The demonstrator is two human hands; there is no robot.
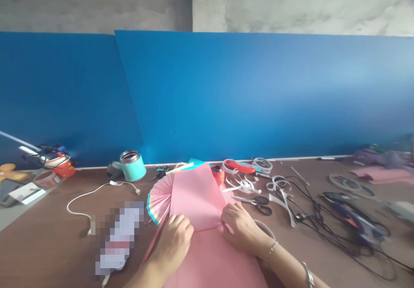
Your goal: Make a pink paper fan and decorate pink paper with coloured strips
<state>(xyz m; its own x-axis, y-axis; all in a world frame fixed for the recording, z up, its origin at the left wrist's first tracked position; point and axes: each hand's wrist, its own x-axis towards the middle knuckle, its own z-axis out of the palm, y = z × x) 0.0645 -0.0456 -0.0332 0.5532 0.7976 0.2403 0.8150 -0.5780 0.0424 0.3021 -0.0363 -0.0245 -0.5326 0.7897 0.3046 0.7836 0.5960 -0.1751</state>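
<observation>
Your left hand (177, 238) and right hand (241, 229) rest on opposite sides of pink paper (198, 195), fingers curled near its side edges; whether either pinches the paper or simply presses it cannot be told. The paper lies directly before you, stretching toward the far side, the paired hold apparently keeping the crosswise line between your hands straight. A pleated fan (159, 198) meets its left edge, and an orange spool (218, 176) stands by its far right corner. Just beyond your right hand lie scissors (258, 201), handles pointing right, perhaps parked for quick reach. Sideways room looks tighter on the right, where white strips (246, 186) and black cables (318, 219) spread; on the left, more brown bench (48, 240) shows around a white cable (76, 211). A blue partition (258, 98) limits movement at the far edge, a teal cup (134, 168) close against it; the near edge is out of view.
</observation>
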